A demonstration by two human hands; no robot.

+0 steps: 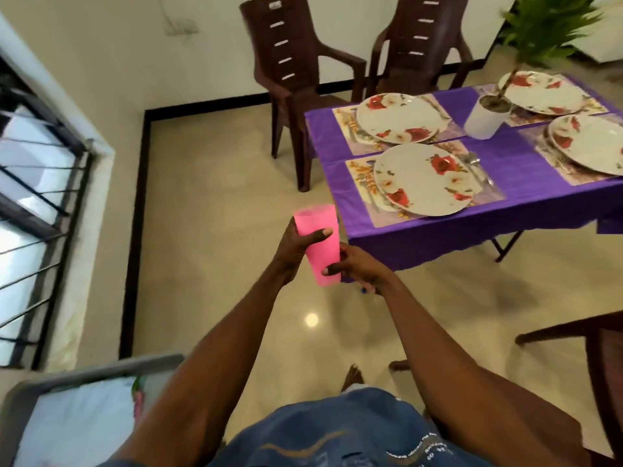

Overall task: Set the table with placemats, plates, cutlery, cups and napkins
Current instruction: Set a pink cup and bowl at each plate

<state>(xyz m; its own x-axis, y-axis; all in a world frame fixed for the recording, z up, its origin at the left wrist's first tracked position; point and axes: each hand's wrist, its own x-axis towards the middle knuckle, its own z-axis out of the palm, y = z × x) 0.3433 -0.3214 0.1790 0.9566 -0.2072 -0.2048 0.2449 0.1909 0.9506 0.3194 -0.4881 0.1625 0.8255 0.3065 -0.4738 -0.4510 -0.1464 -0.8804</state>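
I hold a pink plastic cup (320, 244) upright in front of me, above the floor and left of the table. My left hand (298, 246) grips its upper part with the thumb across the front. My right hand (354, 267) holds its lower part. The table (505, 183), covered in purple cloth, stands to the right. On it lie several placemats (362, 182), each with a floral plate such as the near one (426, 178). Cutlery (477, 168) lies beside the near plate.
A white pot with a green plant (485, 117) stands mid-table. Two brown chairs (293, 72) sit behind the table, another chair's arm (573, 328) at right. A grey tray with white cloth (81, 409) is at bottom left, a barred window (37, 183) at left.
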